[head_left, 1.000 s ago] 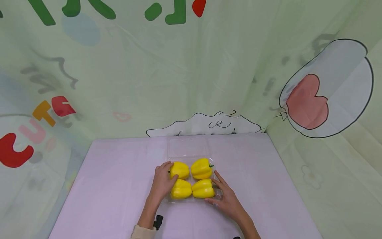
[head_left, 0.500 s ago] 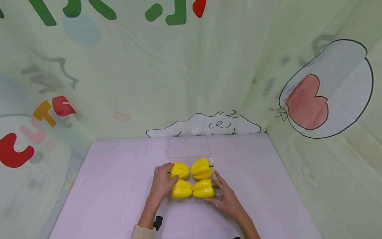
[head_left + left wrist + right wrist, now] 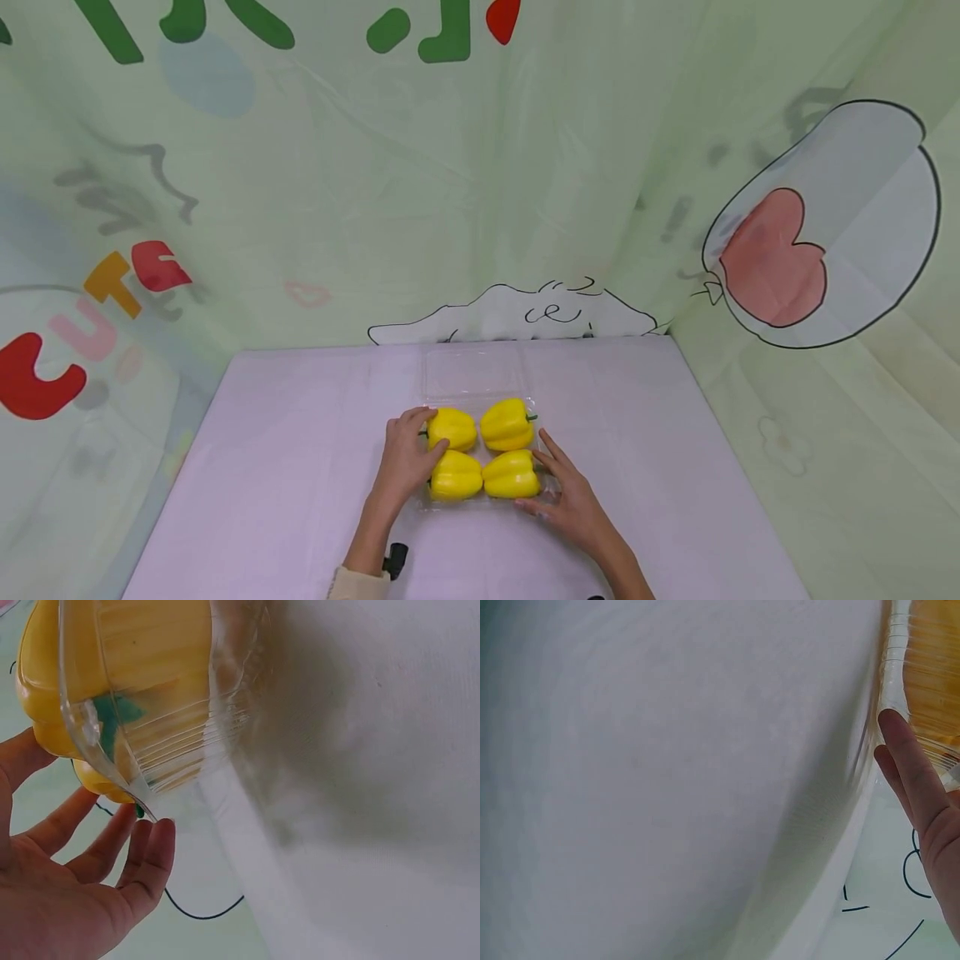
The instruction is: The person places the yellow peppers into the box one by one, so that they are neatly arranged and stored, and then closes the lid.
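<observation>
A clear hinged plastic box (image 3: 480, 505) lies on the table, its base filled with several yellow bell peppers. My left hand (image 3: 405, 457) is around the far-left bell pepper (image 3: 453, 428), fingers on its stem side and thumb on its near side. In the left wrist view, fingertips (image 3: 161, 829) of that hand also meet the box rim. My right hand (image 3: 566, 492) rests at the stem end of the near-right bell pepper (image 3: 511, 474). Straight fingers (image 3: 911, 769) of it touch the box's side in the right wrist view; its thumb is hidden there.
The lid (image 3: 472, 371) lies folded back flat towards the rear of the table. A pale cloth covers the table (image 3: 285, 467), and printed green curtains (image 3: 337, 183) surround its back and sides. Another bell pepper (image 3: 507, 424) sits far right in the box.
Both hands and the box stay nearly where they were. The far-left bell pepper's stem has turned slightly, showing a little more beside the left hand.
</observation>
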